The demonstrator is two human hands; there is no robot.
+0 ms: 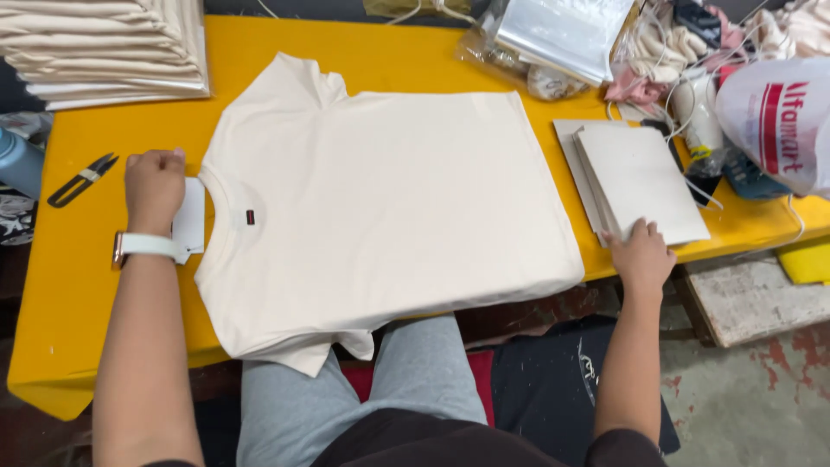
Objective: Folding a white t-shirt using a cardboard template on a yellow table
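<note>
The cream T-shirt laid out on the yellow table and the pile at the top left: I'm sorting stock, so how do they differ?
The cream T-shirt lies single and spread flat, sleeves out; the pile of folded cream garments is stacked in many layers. The T-shirt sits mid-table, partly overhanging the near edge; the pile sits at the far corner. Both look the same cream colour.

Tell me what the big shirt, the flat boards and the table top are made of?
The cream shirt looks like soft knit cotton: matte, with gentle folds. The flat boards under the right hand look like stiff grey-white cardboard, with thin layered edges. The yellow table looks smooth and painted or laminated; what lies beneath cannot be told.
</note>
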